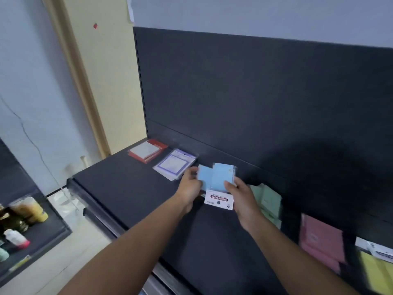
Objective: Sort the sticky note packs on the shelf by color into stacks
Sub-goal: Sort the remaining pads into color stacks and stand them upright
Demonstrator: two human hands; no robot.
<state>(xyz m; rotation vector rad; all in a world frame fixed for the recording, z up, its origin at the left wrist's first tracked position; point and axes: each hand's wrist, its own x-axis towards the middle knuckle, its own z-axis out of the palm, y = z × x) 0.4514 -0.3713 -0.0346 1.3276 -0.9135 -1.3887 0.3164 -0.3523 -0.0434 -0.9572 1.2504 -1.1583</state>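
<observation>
Sticky note packs in blue (214, 177) sit fanned between both hands above the dark shelf (131, 188), close to its back panel. There is only the head view. In it the left hand (191, 186) pinches the left edge of the blue packs, thumb on top, and the right hand (240, 194) clamps their right lower corner, thumb pressed on the blue face. At least two packs overlap, slightly offset; how many lie beneath I cannot tell. Their white header card reading "STICKY NOTE" (219, 201) points toward the person, so the long axis runs from the body toward the back panel.

Other groups lie flat on the shelf. A red-backed pack (146, 152) is at the far left corner, and a purple-bordered pack (174, 167) lies just beside the left hand. To the right, a green stack (268, 201) lies just beyond the right hand, partly hidden by it; farther right are a pink stack (321, 239) and a yellow pack (374, 271), both blurred.

Judging from this layout, the blues are being squared up before being set down as their own stack. The bare shelf directly under the hands, between purple and green, looks like the natural spot, and both hands are equally near it. A lower shelf with bottles (25, 211) shows at far left.
</observation>
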